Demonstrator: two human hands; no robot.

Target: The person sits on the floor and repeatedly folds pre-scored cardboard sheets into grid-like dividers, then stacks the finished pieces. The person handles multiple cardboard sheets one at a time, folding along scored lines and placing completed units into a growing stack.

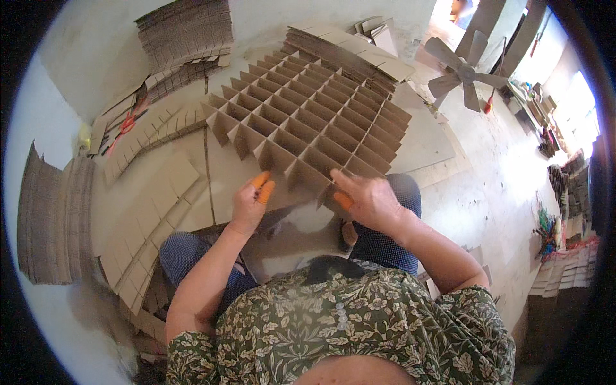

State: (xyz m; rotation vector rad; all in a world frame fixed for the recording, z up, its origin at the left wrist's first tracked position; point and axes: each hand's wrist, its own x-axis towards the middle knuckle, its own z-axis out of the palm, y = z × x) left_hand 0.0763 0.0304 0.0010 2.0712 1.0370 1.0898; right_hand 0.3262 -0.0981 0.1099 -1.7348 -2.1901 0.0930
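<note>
A large brown cardboard divider grid [301, 115], made of interlocked slotted strips, lies tilted in front of me with its cells facing up. My right hand [372, 202] pinches the grid's near right edge between thumb and fingers. Just below its near left corner is my left hand [249, 204], fingers slightly apart and nothing visible in them; whether a fingertip touches the cardboard I cannot tell. Orange finger covers sit on fingers of both hands.
Flat cardboard strips [160, 218] and slotted strips [154, 131] lie at the left, with red-handled scissors [127, 123]. Tall cardboard stacks [54, 218] stand by the wall. More sheets [346, 54] lie behind the grid. A fan [466, 74] stands at the far right.
</note>
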